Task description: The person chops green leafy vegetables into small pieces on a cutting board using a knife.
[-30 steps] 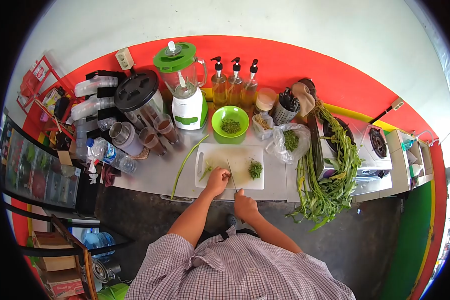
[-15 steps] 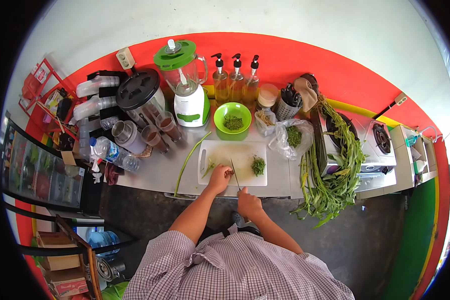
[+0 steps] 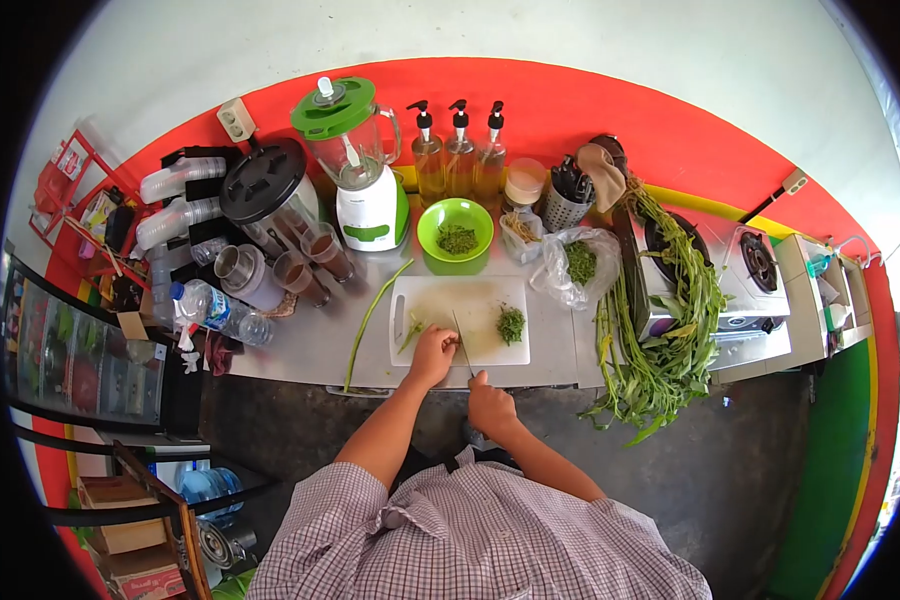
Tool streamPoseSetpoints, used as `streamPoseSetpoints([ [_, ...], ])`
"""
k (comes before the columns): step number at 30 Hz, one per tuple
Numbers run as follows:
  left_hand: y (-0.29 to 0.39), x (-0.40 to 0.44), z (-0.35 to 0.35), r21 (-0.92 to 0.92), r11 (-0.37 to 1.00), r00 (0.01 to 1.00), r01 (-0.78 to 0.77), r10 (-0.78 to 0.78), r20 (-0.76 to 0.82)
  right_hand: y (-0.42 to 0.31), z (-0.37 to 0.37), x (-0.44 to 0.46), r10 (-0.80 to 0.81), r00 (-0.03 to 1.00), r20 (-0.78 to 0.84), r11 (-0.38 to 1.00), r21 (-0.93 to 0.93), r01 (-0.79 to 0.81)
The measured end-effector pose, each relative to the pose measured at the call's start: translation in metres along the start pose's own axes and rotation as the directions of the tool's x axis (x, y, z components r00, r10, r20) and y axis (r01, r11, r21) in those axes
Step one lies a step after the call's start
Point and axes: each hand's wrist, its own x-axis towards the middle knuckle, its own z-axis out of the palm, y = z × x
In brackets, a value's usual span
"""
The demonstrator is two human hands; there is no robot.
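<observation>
On the white cutting board, my left hand is closed with its fingers curled down, just left of the blade. Whatever lies under those fingers is hidden. My right hand grips a knife by its handle at the board's front edge, blade pointing away from me. Pale green vegetable pieces lie left of my left hand. To the right of the blade sits a small heap of chopped greens. Behind the board stands a green bowl with more chopped greens in it.
Left of the board lies a long green stalk. A blender, pump bottles and glasses stand behind. To the right are a plastic bag of greens and leafy stems draped over the stove.
The whole view has shifted slightly, so the counter sits a little further left and up. Both hands keep nearly the same place over the board, knife still held.
</observation>
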Motion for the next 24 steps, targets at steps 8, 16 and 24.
streamPoseSetpoints([
  [8,0.006,-0.022,0.017,0.165,0.985,0.967,-0.053,0.092,-0.237,-0.002,-0.006,-0.005,-0.024,0.998,0.058,1.0,-0.007,0.024],
  [16,0.003,-0.005,0.014,0.17,0.971,0.983,0.166,-0.15,-0.104,-0.003,-0.013,0.006,-0.013,0.996,0.086,1.0,-0.016,0.014],
  [24,-0.006,0.003,0.013,0.14,0.978,0.988,0.155,-0.152,-0.037,0.002,-0.004,0.021,-0.04,0.998,0.054,0.999,0.001,0.04],
])
